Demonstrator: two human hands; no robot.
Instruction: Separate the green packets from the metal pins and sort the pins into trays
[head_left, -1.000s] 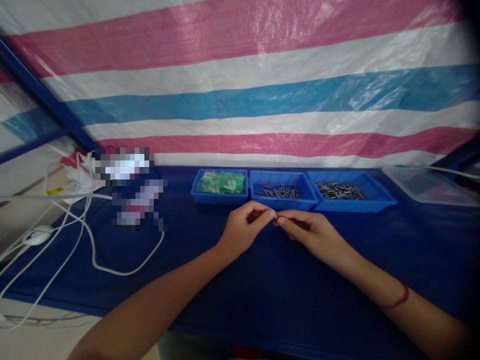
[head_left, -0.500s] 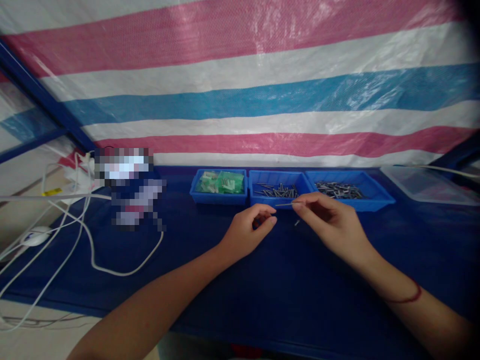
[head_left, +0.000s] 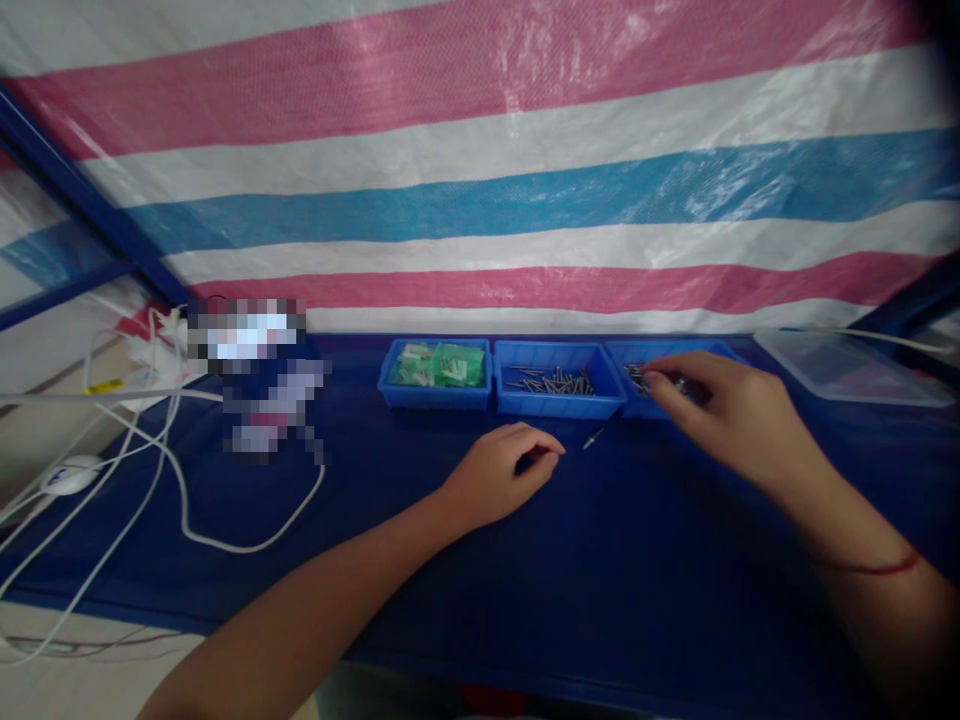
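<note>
My left hand (head_left: 499, 478) rests over the blue table with its fingers curled and thumb tip against the fingertips; whether anything small sits between them cannot be seen. Just beyond those fingertips lies a thin metal pin with a thicker end (head_left: 595, 438). My right hand (head_left: 739, 415) reaches over the right blue bin (head_left: 641, 405), thumb and forefinger closed together, and hides most of the metal pieces (head_left: 634, 375) inside. What it pinches, if anything, is not visible. The middle blue bin (head_left: 555, 404) holds many slim metal pins (head_left: 564, 383).
A left blue bin (head_left: 435, 397) contains green packets (head_left: 459, 367). White cables (head_left: 225, 547) and a white mouse-like device (head_left: 71, 475) lie at the left, near a blurred-out patch. A clear plastic lid (head_left: 847, 375) is at the back right. Striped sheeting (head_left: 480, 210) hangs behind.
My right hand has moved right, from in front of the middle bin to over the right bin; the thin metal rod it held no longer shows there. My left fingertips have closed together.
</note>
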